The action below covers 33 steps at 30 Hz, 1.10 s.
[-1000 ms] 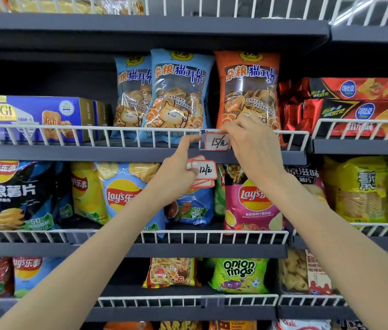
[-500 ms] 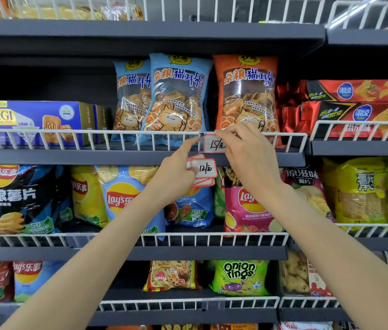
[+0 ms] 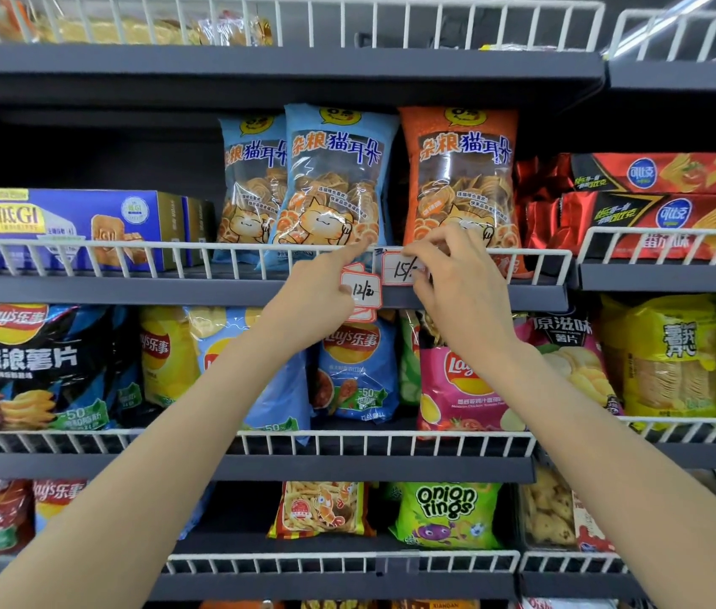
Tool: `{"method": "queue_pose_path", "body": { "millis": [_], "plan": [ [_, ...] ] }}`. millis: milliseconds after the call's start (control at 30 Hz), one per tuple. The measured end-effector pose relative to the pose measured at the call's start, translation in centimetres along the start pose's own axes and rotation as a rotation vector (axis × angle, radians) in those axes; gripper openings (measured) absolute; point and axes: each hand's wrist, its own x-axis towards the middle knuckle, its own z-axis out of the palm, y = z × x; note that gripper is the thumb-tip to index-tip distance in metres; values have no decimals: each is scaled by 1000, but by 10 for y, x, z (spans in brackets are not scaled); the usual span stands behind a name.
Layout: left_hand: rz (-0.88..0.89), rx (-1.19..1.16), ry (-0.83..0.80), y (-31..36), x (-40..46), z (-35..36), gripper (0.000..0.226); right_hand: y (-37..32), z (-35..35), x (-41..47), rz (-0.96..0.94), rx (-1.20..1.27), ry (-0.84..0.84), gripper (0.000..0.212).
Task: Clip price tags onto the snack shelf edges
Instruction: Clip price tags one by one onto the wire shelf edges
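Observation:
A white price tag with a red border, marked 15 (image 3: 398,269), hangs on the white wire rail (image 3: 171,248) of the second shelf. My right hand (image 3: 457,292) pinches its right side against the rail, below the orange snack bag (image 3: 461,178). My left hand (image 3: 316,296) holds a small stack of similar tags, the top one marked 12 (image 3: 363,292), and its index finger points up to the rail just left of the hung tag.
Blue snack bags (image 3: 330,178) stand behind the rail, a blue box (image 3: 75,226) to the left, red packs (image 3: 664,200) to the right. Chip bags (image 3: 39,358) fill the shelf below. A clear clip (image 3: 396,563) sits on the lower rail.
The view has shifted slightly upward. My right hand slid a little to the right along the hung tag, showing more of it. My left hand stays at the rail with the stack.

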Motion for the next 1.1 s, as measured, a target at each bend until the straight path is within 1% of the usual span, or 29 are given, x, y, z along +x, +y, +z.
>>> {"method": "queue_pose_path", "body": {
  "millis": [133, 267, 400, 500, 733, 833, 900, 967, 1100],
  "plan": [
    [-9, 13, -21, 2, 0, -4, 71, -2, 1, 3, -58, -94, 25, 17],
    [7, 58, -25, 2, 2, -4, 71, -2, 3, 12, -75, -133, 1, 8],
    [39, 82, -11, 2, 0, -2, 73, -6, 8, 15, -80, -146, 3, 14],
    [56, 89, -6, 2, -1, -2, 73, -6, 12, 13, -50, -156, 21, 17],
    [58, 74, 41, -1, 0, 5, 71, -13, 16, 5, 74, -56, 74, 13],
    [57, 21, 64, -1, -2, 4, 68, -16, 16, 4, 87, -38, 47, 16],
    [77, -12, 91, -1, -5, 5, 66, -16, 12, 4, 120, 40, 0, 15],
    [90, -86, 106, 0, -10, 12, 62, -14, 3, 3, 213, 199, -50, 14],
    [119, -258, 107, 9, -12, 31, 35, -9, -15, -4, 327, 402, -138, 14]
  ]
}}
